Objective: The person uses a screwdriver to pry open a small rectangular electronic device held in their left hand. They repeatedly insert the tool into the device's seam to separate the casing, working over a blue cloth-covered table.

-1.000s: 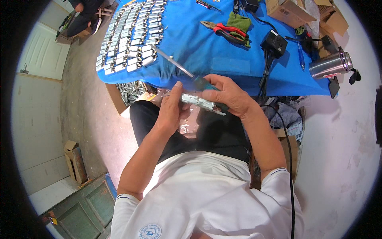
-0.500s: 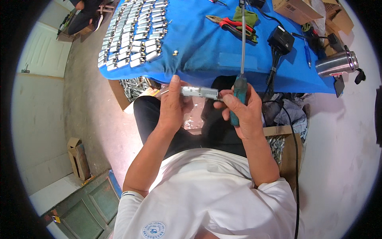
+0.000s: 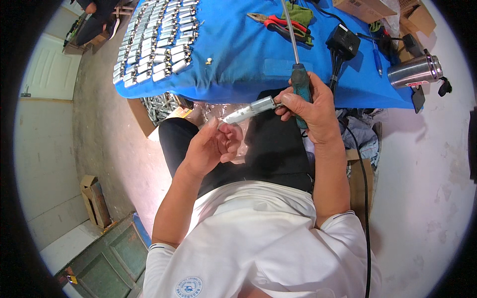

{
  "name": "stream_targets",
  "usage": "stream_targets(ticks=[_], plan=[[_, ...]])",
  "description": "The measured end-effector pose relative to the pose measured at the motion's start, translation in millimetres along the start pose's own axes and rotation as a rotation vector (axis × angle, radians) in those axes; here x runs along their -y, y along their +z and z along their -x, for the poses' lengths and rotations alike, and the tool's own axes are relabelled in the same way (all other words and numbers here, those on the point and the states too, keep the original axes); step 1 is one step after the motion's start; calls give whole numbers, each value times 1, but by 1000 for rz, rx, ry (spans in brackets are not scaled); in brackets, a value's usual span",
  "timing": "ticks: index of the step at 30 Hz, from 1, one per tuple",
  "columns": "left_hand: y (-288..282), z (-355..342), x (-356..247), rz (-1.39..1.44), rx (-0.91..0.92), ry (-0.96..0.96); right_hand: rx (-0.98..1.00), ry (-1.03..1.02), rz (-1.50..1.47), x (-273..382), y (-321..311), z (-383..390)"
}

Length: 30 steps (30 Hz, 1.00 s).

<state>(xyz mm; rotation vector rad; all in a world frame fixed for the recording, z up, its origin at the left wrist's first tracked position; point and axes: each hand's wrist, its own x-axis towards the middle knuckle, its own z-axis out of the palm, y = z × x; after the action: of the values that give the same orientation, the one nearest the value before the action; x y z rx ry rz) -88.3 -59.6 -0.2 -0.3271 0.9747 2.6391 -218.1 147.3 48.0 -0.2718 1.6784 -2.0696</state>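
My right hand (image 3: 315,111) is wrapped around the teal handle of a screwdriver (image 3: 300,82), its long shaft pointing up over the table. The thumb and fingers of this hand also pinch the right end of a slim silver metal part (image 3: 248,110). This part slants down to the left above my lap. At its lower end is my left hand (image 3: 208,146), fingers curled and thumb against the tip; what lies inside the fingers is hidden. Rows of similar silver parts (image 3: 161,42) lie on the blue-covered table (image 3: 233,59).
Red-handled pliers (image 3: 285,27) lie by a green cloth (image 3: 298,16). To the right are a black adapter (image 3: 344,40) with cables, a blue pen-like tool (image 3: 377,62) and a steel flask (image 3: 415,71). Under the table stands a box of metal pieces (image 3: 161,109). Another person (image 3: 99,20) sits at far left.
The silver part has tilted, its left end now lower and its right end higher. My left hand has moved down and curled its fingers; my right hand has risen slightly with the screwdriver.
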Motion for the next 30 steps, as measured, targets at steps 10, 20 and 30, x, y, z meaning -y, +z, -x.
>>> stream_targets(ticks=[10,20,30], plan=[[16,-14,4,-216,-34,-178,145,105,45,9,0,-10],[33,-27,8,-8,-121,-106,-3,8,-104,-14,18,-20],[34,-25,3,-75,-83,-70,-238,-115,140,-25,32,-9]])
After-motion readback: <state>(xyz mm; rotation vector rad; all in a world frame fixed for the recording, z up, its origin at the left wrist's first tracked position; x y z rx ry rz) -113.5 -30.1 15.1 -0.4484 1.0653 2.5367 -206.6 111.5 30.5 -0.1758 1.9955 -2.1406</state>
